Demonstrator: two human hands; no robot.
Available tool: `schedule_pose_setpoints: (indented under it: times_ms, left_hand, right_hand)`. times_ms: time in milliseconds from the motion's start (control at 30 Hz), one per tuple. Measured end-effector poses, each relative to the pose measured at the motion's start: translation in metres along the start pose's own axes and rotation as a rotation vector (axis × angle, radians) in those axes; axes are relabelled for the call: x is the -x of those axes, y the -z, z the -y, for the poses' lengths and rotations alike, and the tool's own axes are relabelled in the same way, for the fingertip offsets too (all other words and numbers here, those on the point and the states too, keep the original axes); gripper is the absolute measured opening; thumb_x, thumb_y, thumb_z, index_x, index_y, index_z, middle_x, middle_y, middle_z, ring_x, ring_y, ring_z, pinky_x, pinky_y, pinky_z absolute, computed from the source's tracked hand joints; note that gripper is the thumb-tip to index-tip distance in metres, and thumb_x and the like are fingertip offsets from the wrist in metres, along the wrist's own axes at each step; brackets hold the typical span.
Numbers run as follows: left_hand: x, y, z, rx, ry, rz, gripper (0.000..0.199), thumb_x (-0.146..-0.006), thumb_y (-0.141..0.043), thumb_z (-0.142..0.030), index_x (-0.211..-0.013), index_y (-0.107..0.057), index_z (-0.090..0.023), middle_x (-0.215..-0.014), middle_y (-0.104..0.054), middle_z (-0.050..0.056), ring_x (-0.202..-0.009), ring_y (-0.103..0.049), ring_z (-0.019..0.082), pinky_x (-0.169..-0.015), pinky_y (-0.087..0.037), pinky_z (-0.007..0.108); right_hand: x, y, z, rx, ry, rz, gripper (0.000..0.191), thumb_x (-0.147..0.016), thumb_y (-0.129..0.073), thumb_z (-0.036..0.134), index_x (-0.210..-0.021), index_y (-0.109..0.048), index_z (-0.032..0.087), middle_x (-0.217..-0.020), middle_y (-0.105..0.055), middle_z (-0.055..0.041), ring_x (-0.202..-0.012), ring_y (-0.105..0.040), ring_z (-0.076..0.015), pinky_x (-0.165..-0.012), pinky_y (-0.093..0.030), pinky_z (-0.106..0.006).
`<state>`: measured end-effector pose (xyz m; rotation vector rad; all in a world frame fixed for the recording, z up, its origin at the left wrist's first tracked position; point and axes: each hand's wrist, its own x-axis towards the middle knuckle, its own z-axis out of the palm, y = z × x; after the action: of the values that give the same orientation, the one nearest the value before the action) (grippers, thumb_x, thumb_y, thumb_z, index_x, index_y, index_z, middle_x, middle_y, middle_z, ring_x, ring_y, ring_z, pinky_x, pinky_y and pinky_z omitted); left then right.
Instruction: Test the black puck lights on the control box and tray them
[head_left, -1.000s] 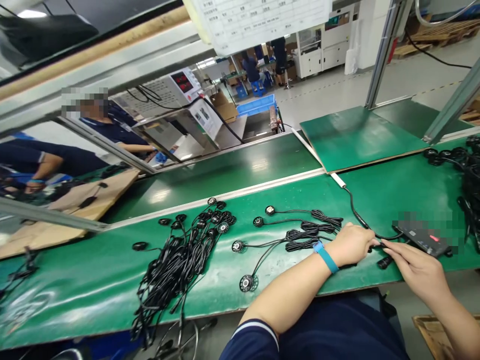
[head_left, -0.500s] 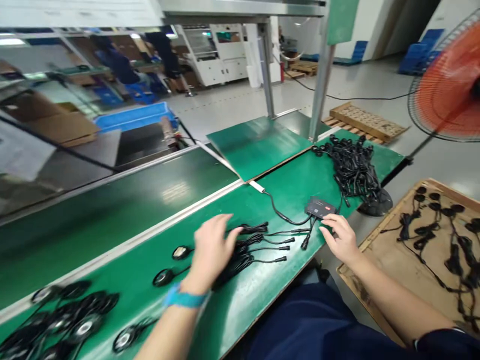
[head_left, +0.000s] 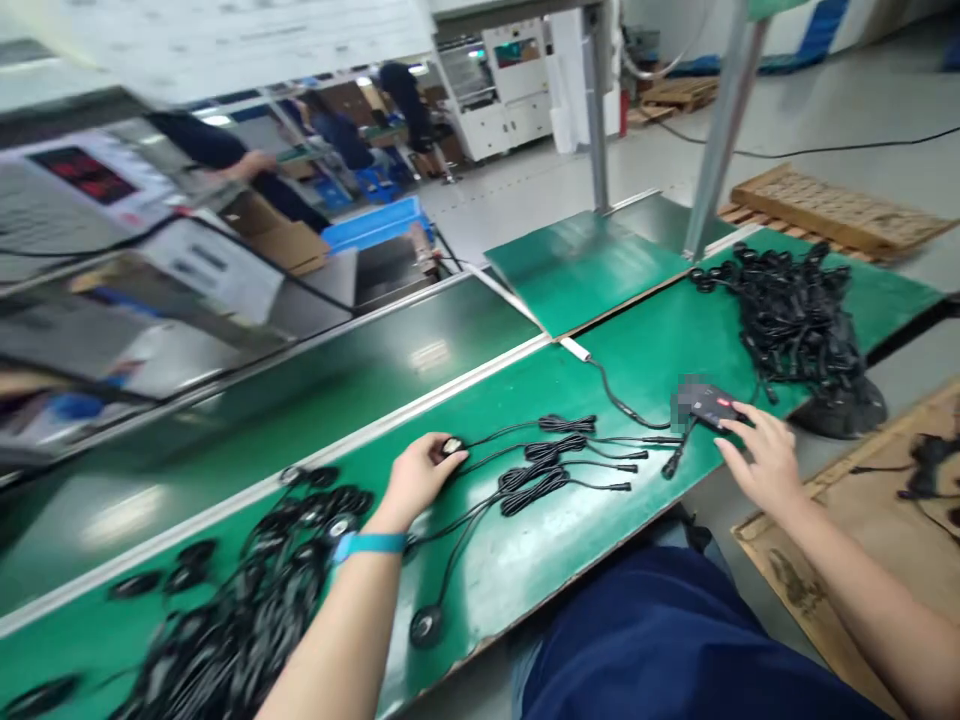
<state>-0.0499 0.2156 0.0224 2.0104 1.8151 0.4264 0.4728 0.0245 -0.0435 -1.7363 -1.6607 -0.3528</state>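
**Holding Position and Clearances**

My left hand is gripping a round black piece between thumb and fingertips over the green bench. I am probably pinching its side so that the pale face is staying uncovered. My right hand is standing open, thumb parted from curved fingers, at the near right corner of a black box; I cannot tell whether the fingertips are touching it. The box is lying flat with a red light showing upward, likely so that I am able to read it.

Coiled cables are lying side by side between my hands, round ends leftward and plugs toward the box. This layout is presumably keeping each plug within reach of the box's connector. One cable is running on toward the box; its joint is too small to confirm.

Clearances: bare surface is lying between the coils and the metal rail, and again between the coils and the front edge. A second round piece is resting near that edge. The left heap is crowding my left wrist; the right heap is limiting room beyond the box.
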Motion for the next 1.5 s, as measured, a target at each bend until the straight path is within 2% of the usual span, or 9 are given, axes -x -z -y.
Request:
schedule_pose_setpoints:
  times_ms: [167, 367, 867, 1000, 1100, 1267, 1400, 1500]
  left_hand:
    - [0.0, -0.003, 0.005, 0.134, 0.047, 0.007, 0.046, -0.07, -0.069, -0.055, -0.099, -0.066, -0.019, -0.079, -0.066, 0.002, -0.073, -0.057, 0.019, -0.069, -0.046, 0.031]
    - [0.002, -0.006, 0.009, 0.21, 0.031, -0.009, 0.047, -0.069, -0.073, -0.054, -0.098, -0.066, -0.017, -0.078, -0.065, 0.0, -0.07, -0.054, 0.017, -0.068, -0.044, 0.029]
    - [0.006, -0.002, 0.004, 0.122, 0.055, -0.02, 0.048, -0.071, -0.071, -0.056, -0.099, -0.067, -0.017, -0.074, -0.062, 0.0, -0.068, -0.055, 0.018, -0.067, -0.045, 0.03]
    - [0.01, -0.004, 0.004, 0.056, 0.005, -0.089, 0.046, -0.083, -0.06, -0.058, -0.102, -0.07, -0.018, -0.088, -0.072, 0.006, -0.081, -0.064, 0.024, -0.078, -0.049, 0.036]
    - [0.012, -0.008, 0.006, 0.009, -0.061, -0.165, 0.039, -0.089, -0.054, -0.054, -0.097, -0.071, -0.02, -0.1, -0.073, 0.009, -0.094, -0.066, 0.027, -0.089, -0.051, 0.039]
    - [0.014, -0.011, 0.005, -0.039, -0.144, -0.298, 0.026, -0.09, -0.054, -0.041, -0.079, -0.066, -0.021, -0.092, -0.072, 0.008, -0.092, -0.066, 0.026, -0.091, -0.051, 0.038]
    - [0.015, -0.011, 0.005, -0.021, -0.056, -0.307, 0.022, -0.09, -0.053, -0.039, -0.083, -0.066, -0.022, -0.089, -0.075, 0.006, -0.085, -0.068, 0.025, -0.086, -0.051, 0.037]
    - [0.014, -0.01, 0.012, -0.008, 0.047, -0.408, 0.026, -0.09, -0.052, -0.043, -0.087, -0.065, -0.021, -0.091, -0.077, 0.007, -0.083, -0.069, 0.024, -0.083, -0.052, 0.035]
  right_hand:
    - [0.0, -0.01, -0.012, -0.045, 0.042, -0.022, 0.022, -0.095, -0.065, 0.035, -0.113, -0.069, 0.024, -0.143, -0.06, -0.0089, -0.129, -0.057, -0.0321, -0.11, -0.04, -0.048]
    - [0.001, -0.012, -0.01, -0.068, 0.029, -0.054, 0.021, -0.096, -0.063, 0.035, -0.112, -0.069, 0.023, -0.145, -0.059, -0.0089, -0.13, -0.056, -0.0329, -0.111, -0.041, -0.05]
    - [-0.002, -0.013, -0.005, -0.084, 0.028, -0.096, 0.015, -0.095, -0.065, 0.032, -0.106, -0.071, 0.023, -0.137, -0.065, -0.0087, -0.129, -0.059, -0.0315, -0.111, -0.044, -0.05]
    - [0.001, -0.015, -0.003, -0.096, 0.014, -0.124, 0.017, -0.096, -0.063, 0.028, -0.111, -0.07, 0.023, -0.141, -0.062, -0.0091, -0.132, -0.056, -0.0313, -0.112, -0.043, -0.05]
    - [0.003, -0.017, -0.001, -0.107, -0.007, -0.119, 0.018, -0.096, -0.063, 0.026, -0.113, -0.069, 0.023, -0.143, -0.061, -0.0089, -0.134, -0.055, -0.031, -0.113, -0.043, -0.051]
    - [0.004, -0.017, -0.002, -0.126, -0.014, -0.107, 0.019, -0.096, -0.063, 0.025, -0.114, -0.069, 0.024, -0.145, -0.06, -0.0085, -0.136, -0.053, -0.0299, -0.114, -0.041, -0.05]
    - [0.004, -0.016, -0.001, -0.129, -0.017, -0.111, 0.019, -0.095, -0.063, 0.024, -0.113, -0.07, 0.023, -0.144, -0.06, -0.0087, -0.136, -0.054, -0.0299, -0.114, -0.041, -0.05]
    - [0.004, -0.017, -0.001, -0.128, -0.013, -0.115, 0.019, -0.095, -0.063, 0.025, -0.112, -0.071, 0.023, -0.143, -0.061, -0.0093, -0.136, -0.054, -0.0302, -0.114, -0.042, -0.05]
